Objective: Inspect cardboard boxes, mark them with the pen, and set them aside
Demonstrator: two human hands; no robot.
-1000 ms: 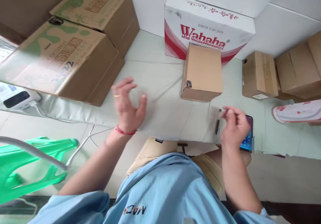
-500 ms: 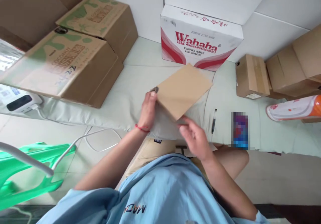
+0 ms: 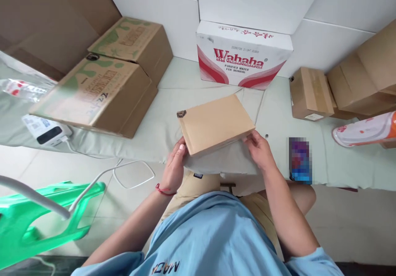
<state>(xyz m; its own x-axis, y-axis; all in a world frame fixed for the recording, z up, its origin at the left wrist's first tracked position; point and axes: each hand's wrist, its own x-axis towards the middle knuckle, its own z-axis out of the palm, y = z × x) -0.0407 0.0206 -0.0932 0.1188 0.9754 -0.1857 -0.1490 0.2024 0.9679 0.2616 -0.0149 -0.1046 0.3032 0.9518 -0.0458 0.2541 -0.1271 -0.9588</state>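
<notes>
A small plain brown cardboard box (image 3: 215,123) is held tilted over the near edge of the pale green cloth-covered table (image 3: 173,115). My left hand (image 3: 175,165) grips its near left corner, fingers curled under it. My right hand (image 3: 259,150) grips its near right corner. A dark round mark sits on the box's far left corner. A red string is tied round my left wrist.
Two large coconut-print cartons (image 3: 102,90) lie at the left. A white and red Wahaha carton (image 3: 243,55) stands at the back. More brown boxes (image 3: 309,93) sit at the right, a phone (image 3: 299,160) near my right hand, a white charger (image 3: 46,129) and a green stool (image 3: 37,222) at the left.
My right hand left the pen on the table and came over to the box. Both hands pulled the box from in front of the Wahaha carton to the table's near edge.
</notes>
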